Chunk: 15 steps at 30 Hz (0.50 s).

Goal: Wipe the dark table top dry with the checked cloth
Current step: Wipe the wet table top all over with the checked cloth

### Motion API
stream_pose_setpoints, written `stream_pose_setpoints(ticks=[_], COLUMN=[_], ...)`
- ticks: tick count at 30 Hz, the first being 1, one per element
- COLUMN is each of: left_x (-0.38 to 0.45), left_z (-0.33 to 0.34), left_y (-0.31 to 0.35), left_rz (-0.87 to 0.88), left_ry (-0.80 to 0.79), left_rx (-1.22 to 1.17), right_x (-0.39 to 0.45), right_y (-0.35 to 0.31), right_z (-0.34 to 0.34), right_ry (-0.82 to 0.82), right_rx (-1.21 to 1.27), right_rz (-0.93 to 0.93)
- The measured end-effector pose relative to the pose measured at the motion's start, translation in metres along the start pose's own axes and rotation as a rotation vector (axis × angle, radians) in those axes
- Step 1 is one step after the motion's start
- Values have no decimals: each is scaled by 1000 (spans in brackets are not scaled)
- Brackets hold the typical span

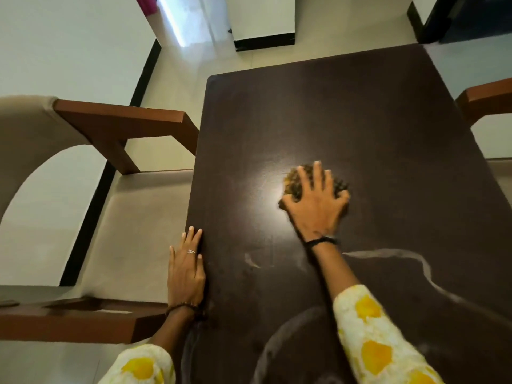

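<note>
Right hand (315,199): splayed at frame centre, fingers apparently clawed round bunched checked cloth (294,182).
Left hand (186,270): flat on desk (360,120) edge, lower left.

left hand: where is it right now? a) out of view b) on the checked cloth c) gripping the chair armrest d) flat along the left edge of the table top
D: the left hand lies with straight fingers along the left edge of the dark table top, while the right hand is the one holding the checked cloth.
</note>
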<state>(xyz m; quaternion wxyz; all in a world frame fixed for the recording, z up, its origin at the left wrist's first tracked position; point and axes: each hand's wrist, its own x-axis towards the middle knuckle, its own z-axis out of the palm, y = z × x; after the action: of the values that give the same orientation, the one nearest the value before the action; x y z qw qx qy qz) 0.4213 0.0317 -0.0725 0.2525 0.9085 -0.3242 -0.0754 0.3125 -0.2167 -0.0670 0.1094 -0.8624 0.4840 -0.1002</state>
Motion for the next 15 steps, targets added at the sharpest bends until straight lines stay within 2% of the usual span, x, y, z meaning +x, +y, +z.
stream_pose_setpoints(ticks=[3,6,11,15], left_x=[0,-2,-6,-17], left_z=[0,-2,1,21], left_y=[2,6,16,60], left_rz=[-1,16,67,56], left_ry=[-6,-11,-3,9], left_rx=[36,60,77,14], right_x=[2,-12,-44,-71], right_y=[68,88,54,13], right_z=[-22,-32,-27,-17], right_ry=[15,16,-27,-44], right_rx=[-37,-56,-16,-24], right_rz=[169,227,61,-154])
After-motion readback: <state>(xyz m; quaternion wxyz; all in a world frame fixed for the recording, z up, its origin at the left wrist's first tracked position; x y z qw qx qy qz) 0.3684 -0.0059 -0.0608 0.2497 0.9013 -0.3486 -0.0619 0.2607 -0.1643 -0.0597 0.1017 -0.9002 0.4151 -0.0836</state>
